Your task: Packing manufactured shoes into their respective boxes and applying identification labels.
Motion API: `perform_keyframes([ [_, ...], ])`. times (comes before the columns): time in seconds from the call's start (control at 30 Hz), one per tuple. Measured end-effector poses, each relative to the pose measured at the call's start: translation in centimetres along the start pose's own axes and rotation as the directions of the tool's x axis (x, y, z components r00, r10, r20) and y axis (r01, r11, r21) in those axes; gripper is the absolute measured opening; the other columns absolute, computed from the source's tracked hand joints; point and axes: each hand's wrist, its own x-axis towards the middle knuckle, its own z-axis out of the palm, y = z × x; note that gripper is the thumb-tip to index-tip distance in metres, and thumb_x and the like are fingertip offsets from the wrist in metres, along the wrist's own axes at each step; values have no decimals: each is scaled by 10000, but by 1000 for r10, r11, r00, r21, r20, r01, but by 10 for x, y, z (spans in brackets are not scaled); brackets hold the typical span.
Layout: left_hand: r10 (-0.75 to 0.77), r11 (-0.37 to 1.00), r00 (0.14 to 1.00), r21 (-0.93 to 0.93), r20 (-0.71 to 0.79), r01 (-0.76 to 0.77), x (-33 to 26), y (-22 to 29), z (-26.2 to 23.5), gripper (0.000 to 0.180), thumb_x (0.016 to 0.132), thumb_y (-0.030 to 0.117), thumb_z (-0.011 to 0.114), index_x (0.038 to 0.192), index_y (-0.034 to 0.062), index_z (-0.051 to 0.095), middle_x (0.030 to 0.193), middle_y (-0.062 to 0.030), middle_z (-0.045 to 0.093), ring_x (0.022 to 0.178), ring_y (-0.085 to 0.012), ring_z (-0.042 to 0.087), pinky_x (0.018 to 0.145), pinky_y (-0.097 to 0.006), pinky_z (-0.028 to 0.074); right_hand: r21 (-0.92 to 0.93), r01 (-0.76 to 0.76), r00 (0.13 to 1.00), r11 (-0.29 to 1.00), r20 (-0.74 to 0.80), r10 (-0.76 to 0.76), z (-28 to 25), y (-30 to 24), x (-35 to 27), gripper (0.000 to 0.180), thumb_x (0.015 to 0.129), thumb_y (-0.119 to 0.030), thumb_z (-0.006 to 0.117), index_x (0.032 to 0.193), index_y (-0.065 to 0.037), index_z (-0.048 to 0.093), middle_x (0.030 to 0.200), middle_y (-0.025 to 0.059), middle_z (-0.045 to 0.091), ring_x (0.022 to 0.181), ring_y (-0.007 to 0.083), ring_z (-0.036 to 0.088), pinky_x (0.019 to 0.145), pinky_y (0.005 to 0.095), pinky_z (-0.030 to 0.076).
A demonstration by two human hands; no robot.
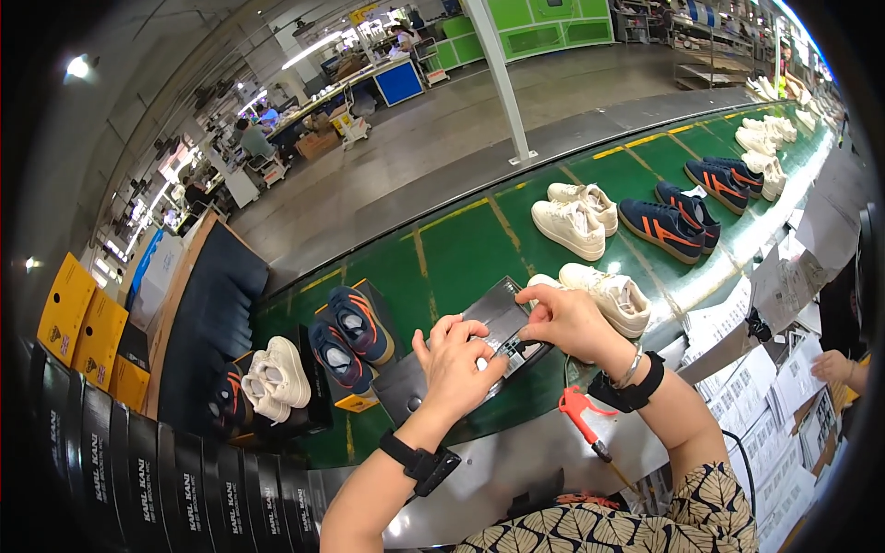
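A flat black shoe box (399, 388) lies slantwise on the green conveyor in front of me, with small labels on its near side. My left hand (458, 364) is over its middle, fingers curled, with a small white label (496, 368) at the thumb and fingertips. My right hand (567, 323) is at the box's right end, thumb and forefinger pinched together close above the surface; what they hold, if anything, is too small to name. Cream sneakers (611, 297) stand just beyond the right hand. A red air blow gun (579, 411) hangs below my right wrist.
Left of the box, navy-orange sneakers (355, 327) and white sneakers (279, 378) sit in open boxes. More navy sneakers (666, 226) and cream pairs (572, 221) line the belt (461, 244). Black boxes (152, 479) are stacked at lower left, printed sheets (761, 405) at right, near another person's hand (832, 367).
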Motion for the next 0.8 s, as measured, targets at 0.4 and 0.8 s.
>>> perform_keyframes([
  [0.4, 143, 985, 967, 121, -210, -119, 0, -2, 9, 332, 668, 247, 702, 897, 65, 546, 1090, -112, 491, 1081, -310, 413, 916, -419, 287, -496, 315, 779, 809, -352, -518, 53, -3, -14, 473, 724, -101, 644, 1172, -78, 497, 1192, 183, 454, 1011, 335, 522, 839, 387, 441],
  [0.8, 143, 975, 988, 176, -54, -132, -18, 9, -10, 749, 581, 406, 769, 1194, 86, 482, 1189, -154, 474, 1060, -332, 452, 877, -426, 355, -81, 58, 867, 995, -490, -90, 19, 90, -16, 362, 828, -148, 548, 1173, -51, 496, 1188, 219, 465, 1083, 384, 459, 912, 461, 376],
])
